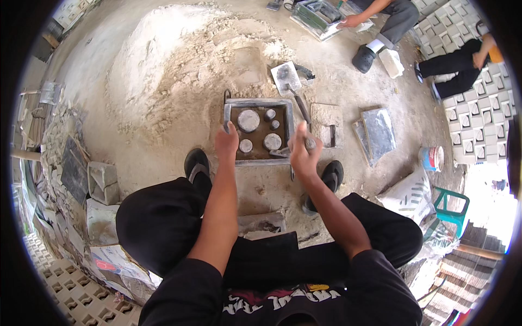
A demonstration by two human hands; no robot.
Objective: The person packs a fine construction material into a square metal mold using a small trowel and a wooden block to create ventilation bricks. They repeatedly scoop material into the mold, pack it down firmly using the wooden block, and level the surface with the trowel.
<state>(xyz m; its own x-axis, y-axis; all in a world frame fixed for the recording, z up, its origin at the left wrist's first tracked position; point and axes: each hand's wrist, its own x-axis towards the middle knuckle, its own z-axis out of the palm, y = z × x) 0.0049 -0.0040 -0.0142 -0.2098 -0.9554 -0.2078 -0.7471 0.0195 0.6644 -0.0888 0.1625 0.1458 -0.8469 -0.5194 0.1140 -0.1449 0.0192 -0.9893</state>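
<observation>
Between my feet lies a rectangular grey mould frame (260,102) packed with damp brown sand or mortar (259,138). Several round grey discs sit in the fill, with a large disc (248,121) at the far left and another disc (272,142) at the near right. My left hand (227,142) grips the frame's left rim. In my right hand (305,151), closed around its handle, is a small trowel (279,153); its blade reaches over the near right corner of the fill, beside the disc. My fingers partly hide the handle.
A flat-bladed shovel (285,77) lies beyond the frame, its handle pointing toward my right hand. Powdery sand (163,54) is heaped far left. Flat slabs (375,135), a bucket (431,158) and a green stool (452,207) are at right. Another person's hand (352,22) touches a second mould.
</observation>
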